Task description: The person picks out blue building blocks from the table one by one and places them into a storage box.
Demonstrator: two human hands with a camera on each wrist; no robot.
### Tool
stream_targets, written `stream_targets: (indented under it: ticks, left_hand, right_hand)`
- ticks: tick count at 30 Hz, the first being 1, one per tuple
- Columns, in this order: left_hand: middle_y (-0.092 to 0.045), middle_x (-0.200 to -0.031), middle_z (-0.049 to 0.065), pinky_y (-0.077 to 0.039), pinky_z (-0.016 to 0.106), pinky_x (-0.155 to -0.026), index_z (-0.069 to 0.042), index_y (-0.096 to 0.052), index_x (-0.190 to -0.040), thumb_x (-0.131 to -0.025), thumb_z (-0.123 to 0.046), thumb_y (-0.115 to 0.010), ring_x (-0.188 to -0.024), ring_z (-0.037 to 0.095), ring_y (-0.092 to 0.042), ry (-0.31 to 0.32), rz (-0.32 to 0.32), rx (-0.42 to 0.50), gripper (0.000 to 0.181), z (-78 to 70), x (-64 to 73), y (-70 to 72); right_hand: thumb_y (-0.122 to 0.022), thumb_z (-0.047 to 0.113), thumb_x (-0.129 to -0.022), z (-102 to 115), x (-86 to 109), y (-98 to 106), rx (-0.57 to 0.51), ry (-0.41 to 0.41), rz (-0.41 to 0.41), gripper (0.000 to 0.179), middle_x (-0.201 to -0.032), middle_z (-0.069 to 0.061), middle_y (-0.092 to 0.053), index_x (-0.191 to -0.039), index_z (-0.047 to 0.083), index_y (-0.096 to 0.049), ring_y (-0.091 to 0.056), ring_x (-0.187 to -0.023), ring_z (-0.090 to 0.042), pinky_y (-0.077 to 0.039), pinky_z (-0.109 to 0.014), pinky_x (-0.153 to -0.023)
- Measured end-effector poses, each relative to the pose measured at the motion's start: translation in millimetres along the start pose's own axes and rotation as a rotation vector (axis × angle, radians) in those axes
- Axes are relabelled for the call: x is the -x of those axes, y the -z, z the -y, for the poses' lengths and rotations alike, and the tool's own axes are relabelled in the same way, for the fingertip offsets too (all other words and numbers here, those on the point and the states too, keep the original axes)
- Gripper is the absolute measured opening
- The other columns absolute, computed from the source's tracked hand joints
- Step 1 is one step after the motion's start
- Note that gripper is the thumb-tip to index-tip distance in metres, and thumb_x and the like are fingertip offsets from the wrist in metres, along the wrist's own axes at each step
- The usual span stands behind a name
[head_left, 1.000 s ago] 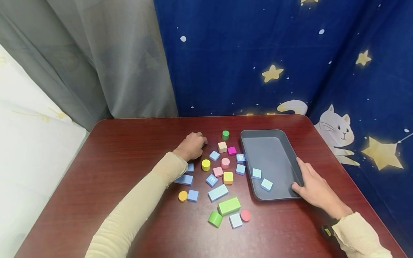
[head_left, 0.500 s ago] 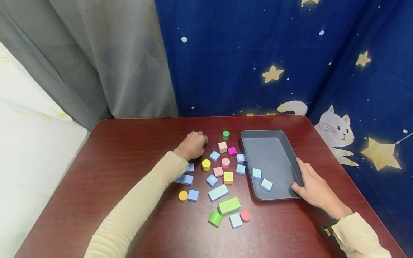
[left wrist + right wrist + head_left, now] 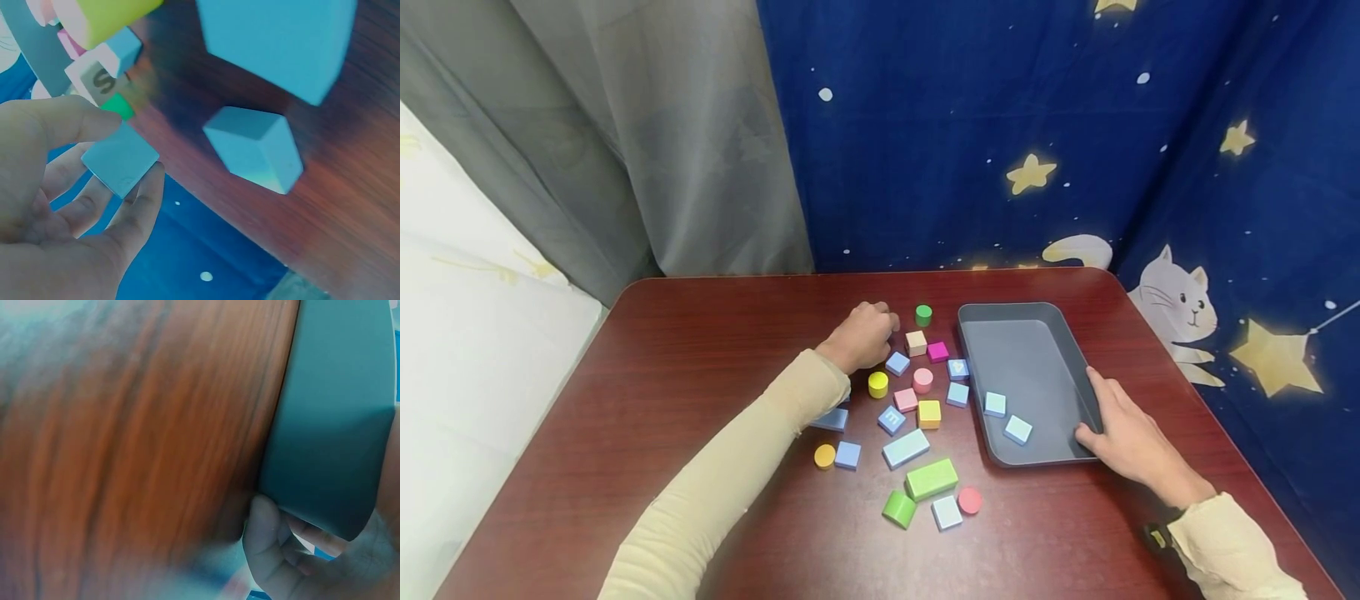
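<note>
My left hand (image 3: 860, 337) pinches a blue square block (image 3: 122, 159) between thumb and fingers, plain in the left wrist view but hidden by the hand in the head view. It hovers at the far left of the scattered blocks, close to a cream cube (image 3: 915, 343) and a light blue block (image 3: 897, 363). My right hand (image 3: 1135, 442) grips the right edge of a grey tray (image 3: 1018, 342), thumb over the rim. Two pale blue blocks (image 3: 1018, 430) lie inside the tray near its left front.
Several blocks lie on the dark red wooden table left of the tray. Among them are a green cylinder (image 3: 923, 315), a yellow cylinder (image 3: 877, 384), a yellow cube (image 3: 928, 414) and a long green block (image 3: 932, 478). A blue starry curtain (image 3: 925, 150) hangs behind the table.
My left hand has shifted slightly right, toward the cream cube and the green cylinder. The right hand and the tray have stayed in place.
</note>
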State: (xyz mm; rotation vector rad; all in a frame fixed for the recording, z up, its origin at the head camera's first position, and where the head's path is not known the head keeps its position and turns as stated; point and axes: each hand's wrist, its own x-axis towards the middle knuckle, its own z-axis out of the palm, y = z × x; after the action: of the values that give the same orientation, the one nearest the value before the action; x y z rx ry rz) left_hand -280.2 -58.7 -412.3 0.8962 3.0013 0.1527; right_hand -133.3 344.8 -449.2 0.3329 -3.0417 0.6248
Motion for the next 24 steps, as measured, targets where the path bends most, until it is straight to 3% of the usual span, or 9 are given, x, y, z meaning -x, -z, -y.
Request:
stream_targets:
  ticks: [16, 24]
  left_hand:
    - [-0.071, -0.124, 0.012, -0.057, 0.036, -0.100, -0.008, -0.080, -0.129, -0.101, -0.014, -0.079, -0.111, 0.029, -0.063, -0.032, -0.001, 0.031, 0.029, -40.0, -8.9, 13.2]
    - [-0.069, -0.125, 0.010, -0.058, 0.034, -0.097, -0.009, -0.078, -0.133, -0.099, -0.007, -0.077, -0.115, 0.029, -0.061, -0.080, 0.002, 0.032, 0.035, -64.6, -11.8, 21.3]
  right_hand:
    - [-0.079, 0.011, -0.091, 1.6, 0.9, 0.1, -0.006, -0.022, 0.020, 0.098, -0.142, -0.036, -0.047, -0.166, -0.014, -0.021, -0.058, -0.119, -0.052, -0.050, -0.074, -0.098]
    - [-0.079, 0.011, -0.091, 1.7, 0.6, 0.1, -0.001, -0.007, 0.007, 0.097, -0.142, -0.036, -0.047, -0.165, -0.016, -0.022, -0.058, -0.117, -0.051, -0.051, -0.072, -0.096]
